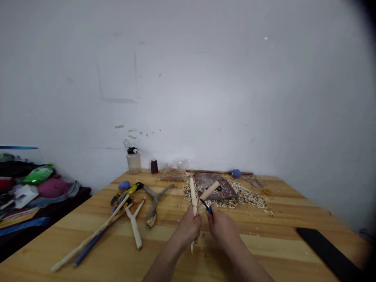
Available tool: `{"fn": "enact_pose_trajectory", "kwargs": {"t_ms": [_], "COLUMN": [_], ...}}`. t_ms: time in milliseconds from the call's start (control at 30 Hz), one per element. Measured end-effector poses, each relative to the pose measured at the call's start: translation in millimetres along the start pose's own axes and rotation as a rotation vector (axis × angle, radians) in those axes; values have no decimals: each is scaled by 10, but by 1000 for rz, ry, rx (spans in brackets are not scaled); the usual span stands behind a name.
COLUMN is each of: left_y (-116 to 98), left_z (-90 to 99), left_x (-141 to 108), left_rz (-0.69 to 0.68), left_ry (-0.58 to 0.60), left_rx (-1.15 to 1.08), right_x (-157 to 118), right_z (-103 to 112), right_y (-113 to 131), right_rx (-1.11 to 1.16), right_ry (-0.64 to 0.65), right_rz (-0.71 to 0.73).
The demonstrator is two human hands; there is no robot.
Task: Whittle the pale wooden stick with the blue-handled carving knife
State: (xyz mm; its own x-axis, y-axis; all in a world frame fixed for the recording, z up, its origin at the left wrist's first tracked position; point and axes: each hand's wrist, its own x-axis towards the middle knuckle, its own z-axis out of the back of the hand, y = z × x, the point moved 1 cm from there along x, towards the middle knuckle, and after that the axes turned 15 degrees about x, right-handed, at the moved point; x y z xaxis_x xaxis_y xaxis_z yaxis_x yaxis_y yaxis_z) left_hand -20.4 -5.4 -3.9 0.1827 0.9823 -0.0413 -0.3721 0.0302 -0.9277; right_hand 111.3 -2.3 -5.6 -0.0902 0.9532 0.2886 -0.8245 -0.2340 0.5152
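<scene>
My left hand (189, 228) is closed around the lower stem of a peeled, Y-shaped forked stick (193, 192), held above the table with its two prongs pointing away from me. My right hand (220, 225) grips the blue handle of a carving knife (206, 205). Its dark blade points left and lies against the stick near the fork; whether it is cutting in, I cannot tell. Behind the stick, wood shavings (249, 196) are scattered over and around a dark brown mat (205, 179).
Left on the wooden table (164, 254) lie a peeled forked stick (135, 229), a bark-covered forked branch (154, 203) and long sticks (94, 235). A bottle (134, 162), thread spool (154, 167) and plastic bag (174, 171) stand at the back. A black flat object (326, 250) lies right.
</scene>
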Motion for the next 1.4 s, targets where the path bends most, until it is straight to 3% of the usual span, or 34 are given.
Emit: {"fn": "enact_pose_trajectory", "kwargs": {"t_ms": [367, 433, 500, 600, 667, 767, 833, 1133, 1400], "left_y": [40, 33, 18, -10, -16, -4, 9, 46, -22], "left_z": [-86, -100, -96, -83, -91, -134, -166, -239, -216], "left_x": [28, 23, 20, 23, 29, 36, 36, 20, -12], "left_rz": [-25, -27, -39, -116, -123, -43, -29, -93, -28], "left_ry": [-339, -352, -359, -380, -340, -193, -143, -190, 26], "left_rx": [519, 566, 596, 474, 268, -40, -145, -19, -265], "right_x": [87, 100, 103, 97, 94, 100, 114, 157, 125], "right_z": [-142, -129, -101, -24, 47, 112, 100, -27, 88], "right_y": [-58, -64, -66, -62, -61, -64, -69, -98, -56], "right_rx": [352, 513, 744, 1086, 1201, 1217, 1214, 1140, 1041], "right_ry": [-52, -38, 65, 182, 98, -70, -114, -217, -195], "right_rz": [23, 44, 10, -64, -53, -47, -78, -206, -151]}}
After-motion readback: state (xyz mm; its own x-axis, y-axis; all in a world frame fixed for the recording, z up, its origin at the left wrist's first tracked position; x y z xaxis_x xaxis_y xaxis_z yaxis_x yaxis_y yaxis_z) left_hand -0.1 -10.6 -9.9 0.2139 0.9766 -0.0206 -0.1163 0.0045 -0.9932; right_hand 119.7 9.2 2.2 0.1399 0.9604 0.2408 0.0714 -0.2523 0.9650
